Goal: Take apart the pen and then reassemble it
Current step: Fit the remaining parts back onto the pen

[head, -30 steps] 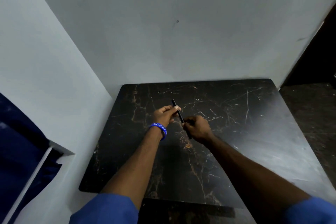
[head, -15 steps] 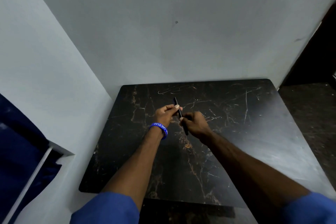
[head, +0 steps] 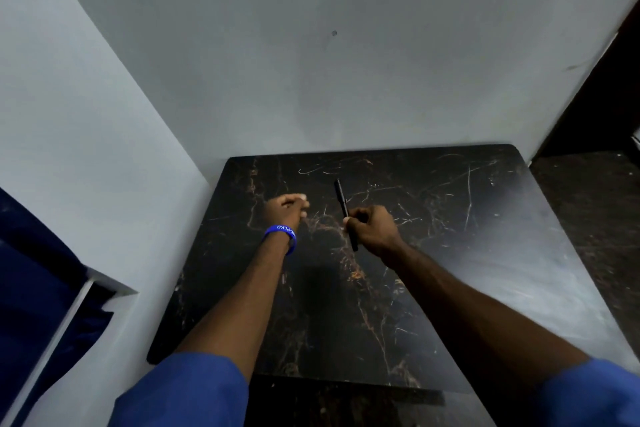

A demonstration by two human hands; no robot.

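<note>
Black marble-look table (head: 450, 288) against grey wall (head: 311, 45), right hand (head: 372, 229) fingers clenched round black pen (head: 343, 204) – held above table, tip pointing away, left hand (head: 285, 210) curled closed, apart from pen – contents hidden, blue wristband (head: 282, 234)

A black marble-patterned worktop (head: 433, 288) with gold veins stood pushed into a corner of pale grey walls (head: 311, 62). Left of the worktop hung dark blue fabric (head: 31, 270); right of it lay dark speckled floor (head: 595, 218).
</note>
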